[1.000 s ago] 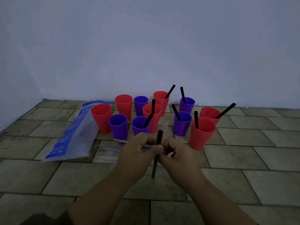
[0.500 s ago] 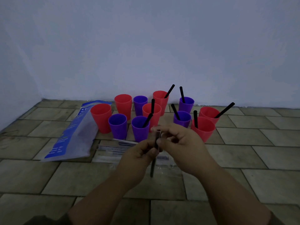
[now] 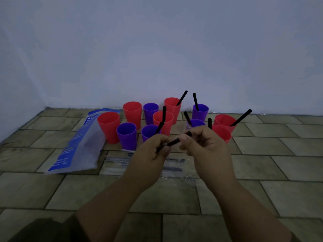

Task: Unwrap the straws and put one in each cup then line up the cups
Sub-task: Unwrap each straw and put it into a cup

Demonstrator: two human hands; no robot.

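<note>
Since the frame half a second back, the black straw (image 3: 173, 142) has swung from near-upright to a slant, its top end now pointing to 2 o'clock; the right hand (image 3: 205, 145) has shifted toward 3 o'clock, the left hand (image 3: 151, 152) sits at 9 o'clock of it.

Left hand: fingers pinched shut on the lower part of the straw. Right hand: fingertips closed around the upper end, apparently on a clear wrapper (image 3: 186, 127); film is faint, cannot confirm its edge.

Step in hand, by judgement: stripping the sleeve. Best done by keeping the left pinch firm on bare straw and drawing the film off along the straw's axis toward 2 o'clock, not sideways, so the thin tube does not kink.

Straw: matte black, slim, straight, held in the air in front of the cups, touching neither floor nor cup.

Cups: red and purple, clustered at 12 o'clock by the wall, not in a line. Seven carry straws; four look empty: the red cup (image 3: 108, 126) at 10 o'clock, red cup behind (image 3: 132, 112), purple cup (image 3: 150, 112), near purple cup (image 3: 126, 135).

Loose clear wrappers (image 3: 120, 161) lie on the tiled floor (image 3: 262, 172) under the hands; blue-and-white bag (image 3: 76, 147) at 9 o'clock
</note>
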